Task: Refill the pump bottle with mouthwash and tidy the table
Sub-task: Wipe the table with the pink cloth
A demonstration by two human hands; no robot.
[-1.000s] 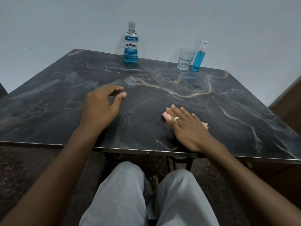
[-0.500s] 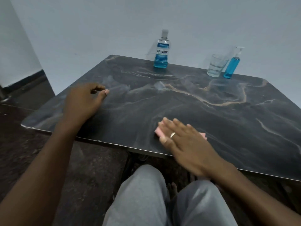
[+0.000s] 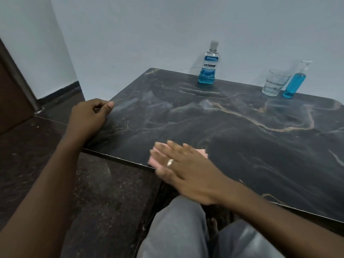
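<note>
The right hand (image 3: 188, 172) lies flat on a pink cloth (image 3: 153, 162) at the near edge of the dark marbled worktop (image 3: 232, 131). Its grip is wide, the fingers straight and pressed down on the cloth rather than closed round it, and a pale ring (image 3: 170, 162) shows on one finger. The cloth sticks out past the fingertips on the left and shows a corner behind the hand on the right, with its near side right at the worktop's rim. The left hand (image 3: 89, 116) rests on the worktop's left corner, well apart from the right one; its grip is loose, the fingers curled inward with the thumb tip just beside them, and nothing shows inside it. Along the far edge by the pale wall stands the Listerine mouthwash bottle (image 3: 208, 66), upright and capped, its blue liquid well below the neck. Well to its right stands a clear glass tumbler (image 3: 273, 82) and, just beside that, the pump bottle (image 3: 294, 81) – filled with blue liquid, pump head on. Grey trousers (image 3: 178, 231) fill the bottom of the view – below them a dark speckled floor (image 3: 102, 192)
</note>
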